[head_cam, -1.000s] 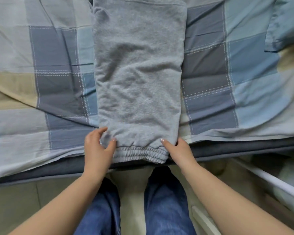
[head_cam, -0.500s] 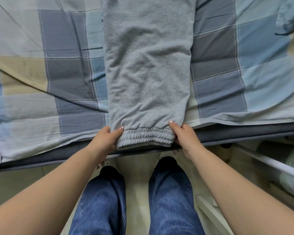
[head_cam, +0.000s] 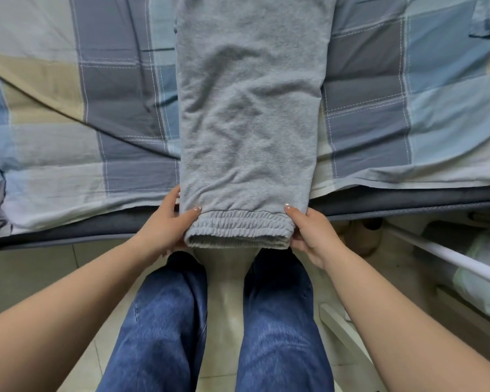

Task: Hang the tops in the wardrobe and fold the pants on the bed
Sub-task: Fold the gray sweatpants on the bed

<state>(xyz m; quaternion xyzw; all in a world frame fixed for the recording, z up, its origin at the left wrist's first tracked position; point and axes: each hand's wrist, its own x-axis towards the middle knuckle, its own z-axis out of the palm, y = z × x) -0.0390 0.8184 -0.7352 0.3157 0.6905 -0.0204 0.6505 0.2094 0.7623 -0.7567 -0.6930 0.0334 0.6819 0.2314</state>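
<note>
The left hand [head_cam: 169,222] has its thumb on top of the stretchy cuff [head_cam: 238,229] and its fingers tucked under, so it pinches one corner. The right hand [head_cam: 311,236] pinches the other corner the same way. The cuff is the end of the gray pants [head_cam: 249,108]. It sticks out past the edge of the bed [head_cam: 408,206]. The rest of the pants lie flat and long on the checked blanket [head_cam: 96,108]. Blue jeans [head_cam: 167,321] show below, over a pale floor [head_cam: 26,273]
</note>
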